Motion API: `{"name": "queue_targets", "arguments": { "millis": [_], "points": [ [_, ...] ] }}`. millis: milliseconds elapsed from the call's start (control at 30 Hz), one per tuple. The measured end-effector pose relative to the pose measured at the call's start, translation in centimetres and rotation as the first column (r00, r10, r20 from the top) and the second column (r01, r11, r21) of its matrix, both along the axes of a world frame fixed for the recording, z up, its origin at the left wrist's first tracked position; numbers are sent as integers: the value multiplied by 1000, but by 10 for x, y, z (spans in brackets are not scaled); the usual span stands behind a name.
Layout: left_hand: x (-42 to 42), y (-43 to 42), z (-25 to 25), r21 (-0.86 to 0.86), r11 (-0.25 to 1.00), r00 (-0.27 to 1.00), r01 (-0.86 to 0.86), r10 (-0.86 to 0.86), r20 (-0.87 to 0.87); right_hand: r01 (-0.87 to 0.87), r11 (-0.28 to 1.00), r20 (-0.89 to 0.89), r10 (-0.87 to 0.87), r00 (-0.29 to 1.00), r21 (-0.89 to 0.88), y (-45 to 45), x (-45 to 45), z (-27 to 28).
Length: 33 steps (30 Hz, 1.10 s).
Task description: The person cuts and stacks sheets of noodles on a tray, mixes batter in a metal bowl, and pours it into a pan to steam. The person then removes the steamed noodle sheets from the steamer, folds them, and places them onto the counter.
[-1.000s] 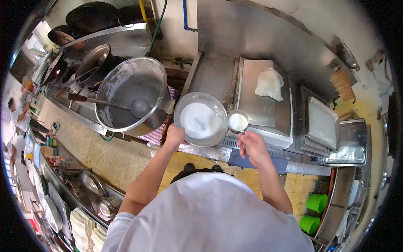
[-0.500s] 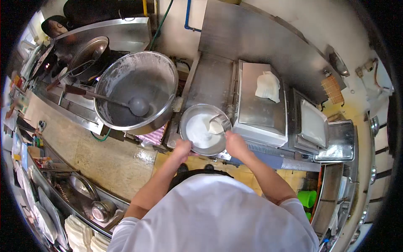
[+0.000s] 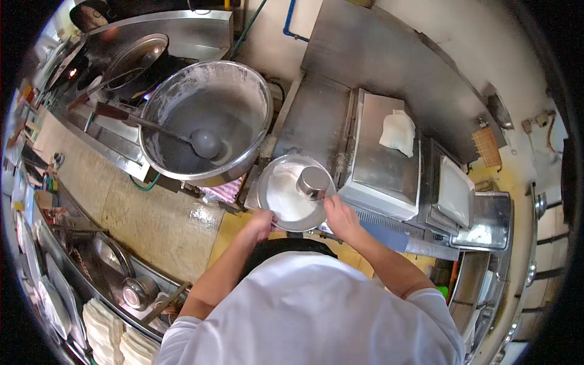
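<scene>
My left hand [image 3: 261,223] is closed on the near-left rim of a round metal bowl [image 3: 263,190]. White batter or a similar white mixture [image 3: 285,198] covers the bowl's bottom. In my right hand [image 3: 342,216], at the bowl's right rim, is a small metal dipper [image 3: 314,184]. It is tipped over above the white mixture, with its round base facing up. The grip on its handle is mostly hidden by my fingers.
Left of the bowl stands a large steel pot [image 3: 201,97] with a ladle [image 3: 207,143] resting inside. A wok [image 3: 137,61] sits on the stove behind it. At right, a white cloth [image 3: 398,132] lies on a steel lid [image 3: 374,161]. A striped cloth [image 3: 222,191] lies below the pot.
The dipper, which held white mixture and faced partly upward, has been turned over inside the bowl. My left hand keeps its hold on the rim. The view has shifted slightly.
</scene>
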<state>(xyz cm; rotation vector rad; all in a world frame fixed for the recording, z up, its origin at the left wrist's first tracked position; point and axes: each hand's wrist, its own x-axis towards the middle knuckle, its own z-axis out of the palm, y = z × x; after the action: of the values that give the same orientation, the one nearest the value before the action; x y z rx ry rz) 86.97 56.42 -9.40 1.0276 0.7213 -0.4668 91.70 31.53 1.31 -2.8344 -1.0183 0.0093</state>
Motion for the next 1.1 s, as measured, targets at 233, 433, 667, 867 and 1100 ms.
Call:
{"name": "queue_targets", "arguments": {
  "millis": [233, 433, 667, 867, 1100],
  "points": [
    [-13, -3, -7, 63, 998, 996, -8, 14, -90, -236, 964, -29, 241, 970, 120, -13, 30, -9],
    [-25, -11, -37, 51, 995, 989, -86, 91, -114, 264, 747, -287, -102, 952, 611, 1, 89, -34],
    [-51, -12, -19, -35, 981, 969, -190, 182, -169, 818, 553, -943, -163, 290, 156, 27, 172, -119],
    [-68, -17, -20, 31, 970, 963, -240, 242, -119, 591, 728, -677, -241, 695, 347, 23, 168, -201],
    [-62, -11, -9, -70, 959, 950, -275, 260, -171, -231, 970, -383, 243, 891, 79, 49, 58, -80]
  ]
}}
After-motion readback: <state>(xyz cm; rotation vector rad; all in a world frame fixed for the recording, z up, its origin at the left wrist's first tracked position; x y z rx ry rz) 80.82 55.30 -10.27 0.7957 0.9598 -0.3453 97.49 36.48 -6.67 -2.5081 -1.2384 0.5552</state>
